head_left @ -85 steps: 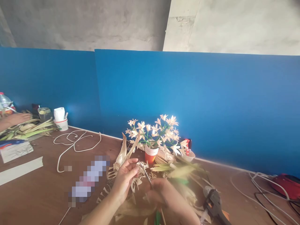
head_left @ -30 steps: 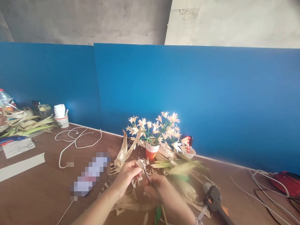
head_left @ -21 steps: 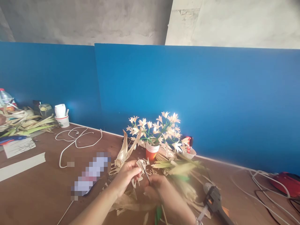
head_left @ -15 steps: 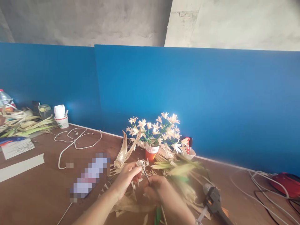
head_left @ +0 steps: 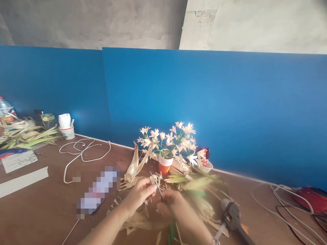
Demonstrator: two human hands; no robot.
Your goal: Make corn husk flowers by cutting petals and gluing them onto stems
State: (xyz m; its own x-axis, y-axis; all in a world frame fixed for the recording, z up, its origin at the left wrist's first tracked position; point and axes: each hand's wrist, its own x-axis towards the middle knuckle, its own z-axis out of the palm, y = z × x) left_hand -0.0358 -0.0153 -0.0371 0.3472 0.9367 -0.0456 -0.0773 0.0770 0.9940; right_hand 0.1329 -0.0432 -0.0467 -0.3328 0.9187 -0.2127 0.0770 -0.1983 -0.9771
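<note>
My left hand (head_left: 145, 191) is closed, pinching a small pale piece of corn husk (head_left: 156, 178) between thumb and fingers. In my right hand (head_left: 170, 202) is a pair of scissors (head_left: 160, 191), its fingers wrapped round the handles. The thin metal blades point up and left and cross the husk piece. Just beyond them stands a red and white paper cup (head_left: 165, 165) with cream husk flowers (head_left: 176, 139) on green stems. Cut husk scraps (head_left: 138, 219) lie under and around both hands. My right hand and wrist partly blur, and the scissor handles are mostly hidden.
Dry and green husks (head_left: 194, 183) lie right of the cup. A black glue gun (head_left: 232, 216) rests near my right forearm. Leftward are a blurred-out phone-like object (head_left: 98, 192), a white cable (head_left: 81, 154) and a white cup (head_left: 67, 131). A blue partition (head_left: 217, 102) stands behind the table.
The scissor blades have opened a little around the husk piece. Both hands stay in nearly the same place, and the view has shifted very slightly.
</note>
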